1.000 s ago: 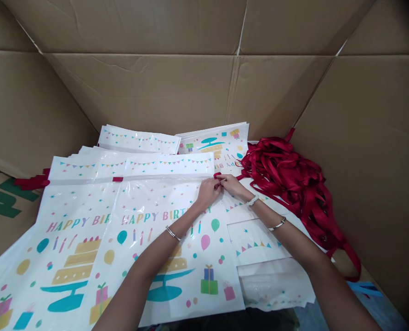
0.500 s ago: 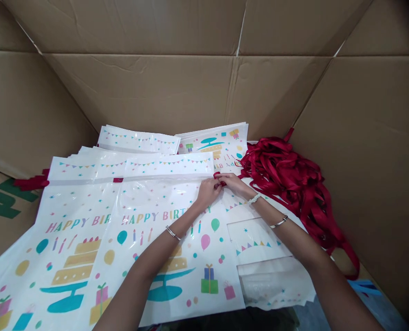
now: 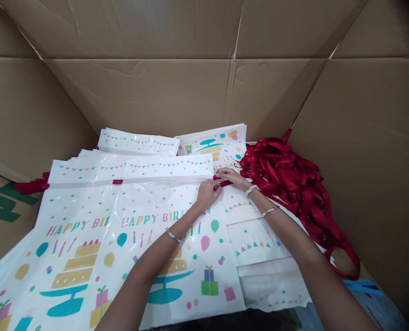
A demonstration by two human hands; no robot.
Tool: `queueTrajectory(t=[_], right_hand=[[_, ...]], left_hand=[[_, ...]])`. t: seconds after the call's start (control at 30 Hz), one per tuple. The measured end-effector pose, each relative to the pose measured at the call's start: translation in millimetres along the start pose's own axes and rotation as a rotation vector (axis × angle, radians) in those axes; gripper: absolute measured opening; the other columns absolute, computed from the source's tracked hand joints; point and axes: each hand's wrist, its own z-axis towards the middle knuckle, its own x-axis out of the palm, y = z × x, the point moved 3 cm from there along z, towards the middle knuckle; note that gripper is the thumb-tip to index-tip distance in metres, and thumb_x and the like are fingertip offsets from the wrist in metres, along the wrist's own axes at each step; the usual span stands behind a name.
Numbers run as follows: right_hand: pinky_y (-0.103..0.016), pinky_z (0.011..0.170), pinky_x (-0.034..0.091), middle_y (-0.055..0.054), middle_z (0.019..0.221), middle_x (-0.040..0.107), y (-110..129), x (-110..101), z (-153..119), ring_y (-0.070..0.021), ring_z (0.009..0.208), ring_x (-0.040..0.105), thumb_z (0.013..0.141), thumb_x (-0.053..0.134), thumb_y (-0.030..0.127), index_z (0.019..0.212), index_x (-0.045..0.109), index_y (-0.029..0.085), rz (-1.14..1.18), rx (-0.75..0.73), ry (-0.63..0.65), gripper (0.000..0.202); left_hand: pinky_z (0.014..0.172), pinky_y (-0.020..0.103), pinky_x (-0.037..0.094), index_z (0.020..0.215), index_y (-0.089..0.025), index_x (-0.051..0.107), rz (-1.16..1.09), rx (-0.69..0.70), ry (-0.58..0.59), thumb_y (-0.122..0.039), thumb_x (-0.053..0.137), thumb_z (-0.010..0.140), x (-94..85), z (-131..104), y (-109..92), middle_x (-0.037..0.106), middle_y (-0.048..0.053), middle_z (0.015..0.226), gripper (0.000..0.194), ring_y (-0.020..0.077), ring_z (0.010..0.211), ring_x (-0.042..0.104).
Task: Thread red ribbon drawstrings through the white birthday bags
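Observation:
My left hand (image 3: pixel 208 193) is closed at the right edge of a white plastic bag (image 3: pixel 170 202) printed with "Happy Birthday", balloons and a cake. Its fingers pinch a dark red ribbon (image 3: pixel 225 183) where it comes out of the bag's top band. Just to the right, my right hand (image 3: pixel 232 176) has its fingers closed on the same ribbon. A second printed bag (image 3: pixel 70 207) lies to the left, with a short red piece (image 3: pixel 117 182) showing where the two bags meet. More red ribbon (image 3: pixel 32 185) sticks out at the far left edge.
Cardboard walls (image 3: pixel 139 92) rise at the back and both sides. A big tangled heap of red ribbon (image 3: pixel 287 174) lies at the right. Folded printed bags (image 3: pixel 139 140) are stacked behind, and more white sheets (image 3: pixel 259 236) lie under my right forearm. Something blue (image 3: pixel 363 287) shows at lower right.
My right hand has shifted slightly up and right, away from my left hand, and a short length of red ribbon now shows between them. My left hand stays nearly in place.

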Motion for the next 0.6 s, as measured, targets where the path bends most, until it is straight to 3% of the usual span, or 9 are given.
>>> queueTrajectory(t=[0.17,0.33,0.47,0.6], right_hand=[[-0.028,0.091,0.047,-0.008,0.104,0.07,-4,-5,5,-0.0174,0.096,0.063,0.069,0.078,0.034,0.073,0.07,0.014,0.041,0.004,0.009,0.022],[-0.027,0.09,0.046,-0.006,0.098,0.072,-9,-6,4,-0.0168,0.093,0.064,0.07,0.077,0.041,0.076,0.069,0.015,0.061,-0.002,-0.001,0.028],[-0.022,0.074,0.048,-0.003,0.089,0.071,-6,-7,4,-0.0125,0.08,0.062,0.074,0.074,0.039,0.08,0.068,0.015,0.041,-0.017,-0.069,0.025],[-0.017,0.049,0.041,-0.001,0.076,0.067,-2,-14,0,-0.0094,0.06,0.059,0.083,0.064,0.028,0.084,0.062,0.017,0.052,0.069,-0.311,0.012]], left_hand=[[0.078,0.031,0.046,0.074,-0.019,0.066,0.015,-0.061,0.0,-0.014,0.061,0.082,-1.7,-1,-1,0.07,0.003,0.078,0.011,0.0201,0.079,0.063],[0.077,0.031,0.046,0.074,-0.02,0.065,0.029,-0.091,0.028,-0.014,0.06,0.082,-2.5,-1,-2,0.069,0.003,0.078,0.011,0.0198,0.079,0.063],[0.076,0.03,0.046,0.073,-0.02,0.065,0.037,-0.09,0.031,-0.014,0.061,0.081,-2.4,-1,-2,0.069,0.002,0.078,0.011,0.0196,0.078,0.063],[0.077,0.03,0.046,0.074,-0.02,0.066,0.066,-0.087,0.027,-0.015,0.06,0.081,-2.7,-1,-3,0.07,0.003,0.079,0.011,0.02,0.08,0.064]])
